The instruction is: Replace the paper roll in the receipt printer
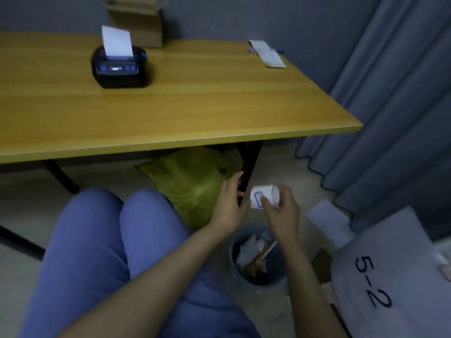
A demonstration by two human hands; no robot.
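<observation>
A black receipt printer [118, 69] stands on the wooden table [195, 106] at the far left, with a strip of white paper [116, 40] sticking up from its top. Below the table's front edge, my right hand [280, 211] holds a white paper roll [264, 195] with a blue mark on its side. My left hand [230, 203] is just left of the roll, fingers spread and touching its near end. Both hands hover above a blue waste bin [258, 257].
The bin holds crumpled paper and scraps. A yellow-green bag [192, 179] lies under the table beside a black table leg [249, 164]. A cardboard box [144, 20] and a notepad with pen [268, 53] sit on the table. A white bag marked "5-2" [390, 276] and blue curtains [395, 106] stand at right.
</observation>
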